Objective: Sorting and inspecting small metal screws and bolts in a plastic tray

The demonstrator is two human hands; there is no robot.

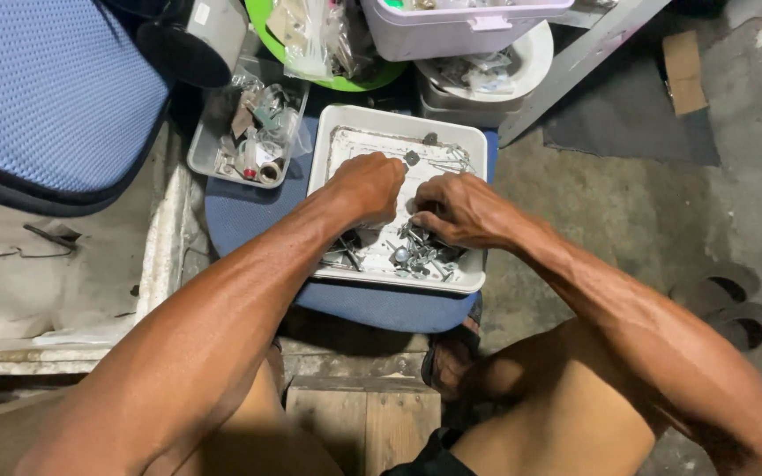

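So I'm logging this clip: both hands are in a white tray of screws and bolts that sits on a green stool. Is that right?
Not quite: the stool is blue, not green. The head view shows both the left hand and right hand in the white tray of screws and bolts.

A blue mesh cushion (46,97) fills the upper left corner, with a smaller grey tray (249,132) of mixed bits lying just to its right. Above sit a green plate (346,81) and a pale lidded box (451,31). Dark sandals (729,304) lie on the concrete floor (628,211) at right.
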